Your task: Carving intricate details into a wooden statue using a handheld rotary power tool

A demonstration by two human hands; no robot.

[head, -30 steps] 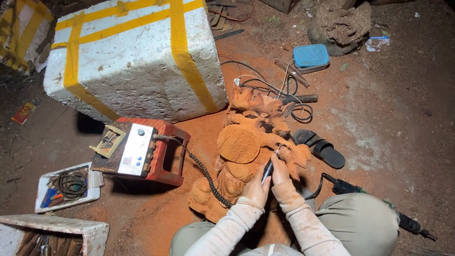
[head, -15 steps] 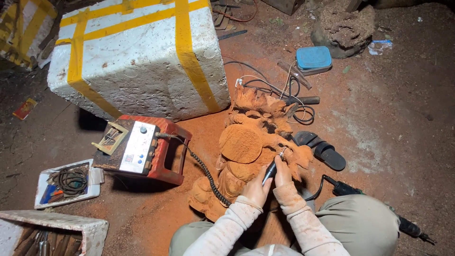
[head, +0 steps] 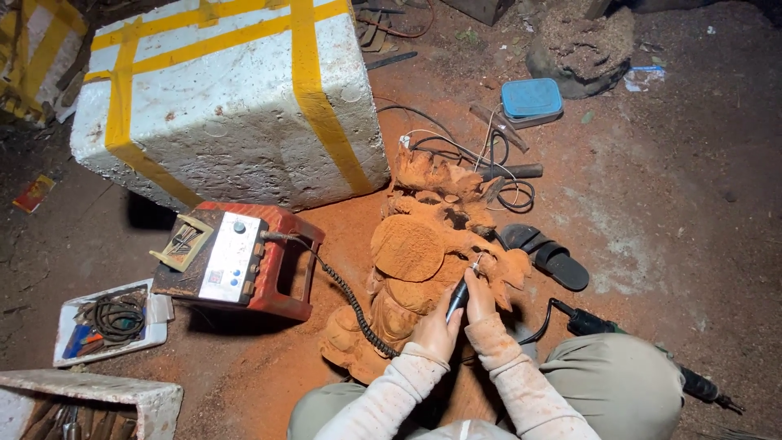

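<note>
A reddish carved wooden figure [head: 423, 244] lies on the dusty ground between my knees. My left hand [head: 436, 327] grips a black pen-like rotary handpiece [head: 458, 297] whose tip touches the carving's right side. My right hand [head: 481, 295] rests against the handpiece and the wood beside it, fingers closed around both. A coiled black cable [head: 346, 293] runs from the handpiece to a control box with a white panel [head: 224, 258] sitting on a red plastic stool [head: 285, 273] to the left.
A large white foam box with yellow tape [head: 228, 98] stands behind. A black sandal [head: 546, 254], a dark power tool [head: 586, 322], a blue case [head: 531, 98], loose wires [head: 489, 155], and trays of tools [head: 110, 319] lie around on the dirt floor.
Both hands stay on the handpiece at the carving's right side; only small shifts of the view, nothing else moved.
</note>
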